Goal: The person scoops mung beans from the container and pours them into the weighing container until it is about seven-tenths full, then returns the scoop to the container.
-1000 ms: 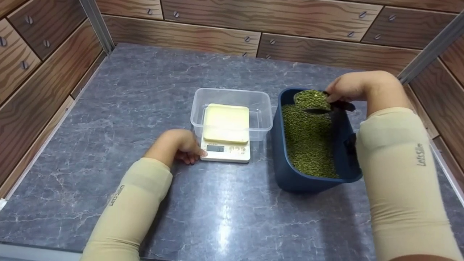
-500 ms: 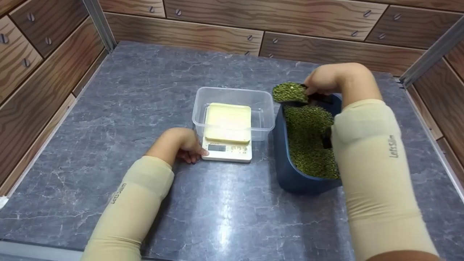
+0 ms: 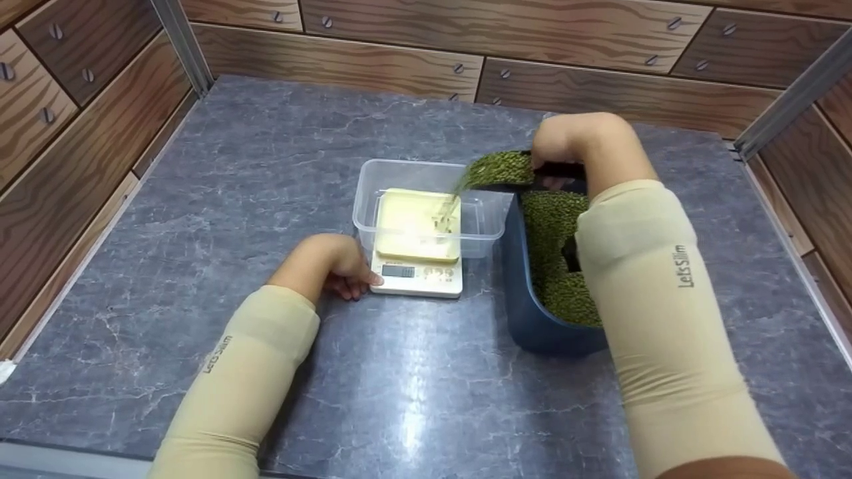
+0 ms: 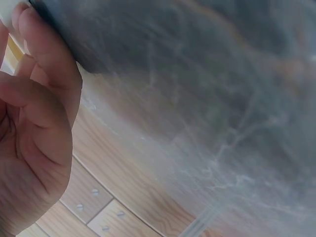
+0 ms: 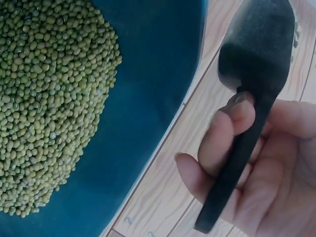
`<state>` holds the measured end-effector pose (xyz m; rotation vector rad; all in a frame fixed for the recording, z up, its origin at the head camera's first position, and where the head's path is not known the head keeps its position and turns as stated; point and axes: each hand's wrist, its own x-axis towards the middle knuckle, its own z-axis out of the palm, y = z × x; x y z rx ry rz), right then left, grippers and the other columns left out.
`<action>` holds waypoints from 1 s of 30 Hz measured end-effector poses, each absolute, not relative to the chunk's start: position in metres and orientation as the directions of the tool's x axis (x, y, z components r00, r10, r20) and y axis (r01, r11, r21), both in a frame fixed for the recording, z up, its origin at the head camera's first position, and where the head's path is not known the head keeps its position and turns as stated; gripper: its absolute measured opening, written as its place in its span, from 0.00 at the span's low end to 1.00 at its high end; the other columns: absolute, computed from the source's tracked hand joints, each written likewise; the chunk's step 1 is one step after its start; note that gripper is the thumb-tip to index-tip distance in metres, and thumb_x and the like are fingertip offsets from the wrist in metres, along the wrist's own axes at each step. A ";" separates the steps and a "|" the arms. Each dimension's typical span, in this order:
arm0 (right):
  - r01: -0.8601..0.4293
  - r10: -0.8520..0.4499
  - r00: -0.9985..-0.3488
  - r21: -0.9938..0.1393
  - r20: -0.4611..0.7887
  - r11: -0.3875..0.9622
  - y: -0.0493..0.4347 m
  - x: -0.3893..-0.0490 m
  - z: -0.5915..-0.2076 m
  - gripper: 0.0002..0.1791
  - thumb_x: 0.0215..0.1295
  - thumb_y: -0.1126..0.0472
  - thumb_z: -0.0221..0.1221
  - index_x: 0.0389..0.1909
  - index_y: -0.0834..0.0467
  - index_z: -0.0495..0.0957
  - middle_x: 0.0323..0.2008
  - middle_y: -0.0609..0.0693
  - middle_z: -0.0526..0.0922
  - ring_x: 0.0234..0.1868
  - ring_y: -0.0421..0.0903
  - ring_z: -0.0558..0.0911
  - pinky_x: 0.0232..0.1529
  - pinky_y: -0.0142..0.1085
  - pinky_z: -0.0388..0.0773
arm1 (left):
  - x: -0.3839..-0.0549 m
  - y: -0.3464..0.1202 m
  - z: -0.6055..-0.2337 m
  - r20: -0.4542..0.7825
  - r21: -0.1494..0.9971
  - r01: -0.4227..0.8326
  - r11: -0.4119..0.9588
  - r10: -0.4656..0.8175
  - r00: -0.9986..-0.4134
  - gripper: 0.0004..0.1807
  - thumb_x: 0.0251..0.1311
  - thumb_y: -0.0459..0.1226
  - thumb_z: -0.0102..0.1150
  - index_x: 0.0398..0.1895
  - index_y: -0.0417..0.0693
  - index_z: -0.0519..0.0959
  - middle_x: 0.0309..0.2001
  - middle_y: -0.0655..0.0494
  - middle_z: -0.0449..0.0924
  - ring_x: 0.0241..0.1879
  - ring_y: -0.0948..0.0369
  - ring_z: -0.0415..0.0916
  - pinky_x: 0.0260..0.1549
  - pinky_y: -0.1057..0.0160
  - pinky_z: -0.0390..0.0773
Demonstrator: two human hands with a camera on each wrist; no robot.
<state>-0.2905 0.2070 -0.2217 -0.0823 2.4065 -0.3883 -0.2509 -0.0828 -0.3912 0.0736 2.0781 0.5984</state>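
My right hand [image 3: 566, 140] grips the handle of a black scoop [image 5: 256, 54] heaped with green mung beans [image 3: 502, 167]. The scoop tips over the right side of a clear plastic container [image 3: 383, 171], and beans stream off its lip into it. That container sits on a white kitchen scale [image 3: 419, 287] with a pale yellow platform. At the scale's front left corner, my left hand [image 3: 336, 259] holds on, thumb on top and fingers curled beside the edge. In the left wrist view, the left fingers [image 4: 49, 49] bend toward the scale, which is mostly out of frame.
Right of the scale stands a deep blue bin [image 3: 526, 293] with many more mung beans [image 5: 49, 98] inside; the right forearm covers part of it. A dark object [image 3: 571, 254] shows at the bin beside the sleeve. Wood-patterned walls [image 3: 333, 56] border the grey marbled table [image 3: 200, 219].
The right hand has carried the loaded scoop leftward from over the blue bin to the clear container and tilted it, so beans now fall. The left hand stays at the scale's corner.
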 end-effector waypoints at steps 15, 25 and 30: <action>-0.266 -0.249 -0.845 -0.033 -0.474 0.964 0.170 -0.283 -0.227 0.12 0.58 0.69 0.41 0.24 0.62 0.73 0.17 0.50 0.73 0.17 0.44 0.72 0.21 0.35 0.71 | -0.251 -0.084 -0.394 -0.782 0.446 -0.152 0.882 0.301 -0.546 0.19 0.60 0.50 0.55 0.23 0.45 0.77 0.18 0.59 0.76 0.17 0.67 0.73 0.23 0.71 0.74; -0.408 -0.358 -0.909 0.277 -0.214 0.870 0.150 -0.266 -0.235 0.07 0.60 0.63 0.52 0.33 0.62 0.76 0.36 0.60 0.79 0.35 0.57 0.78 0.34 0.52 0.76 | -0.252 -0.084 -0.391 -0.777 0.433 -0.116 0.894 0.305 -0.551 0.20 0.59 0.52 0.55 0.27 0.43 0.79 0.21 0.58 0.77 0.20 0.66 0.74 0.25 0.69 0.75; -0.412 -0.370 -0.909 0.287 -0.190 0.865 0.150 -0.264 -0.235 0.05 0.59 0.65 0.52 0.31 0.62 0.76 0.36 0.59 0.79 0.34 0.57 0.78 0.34 0.52 0.76 | -0.251 -0.083 -0.391 -0.779 0.438 -0.132 0.889 0.302 -0.549 0.19 0.58 0.52 0.55 0.25 0.44 0.78 0.20 0.58 0.77 0.19 0.66 0.74 0.24 0.69 0.74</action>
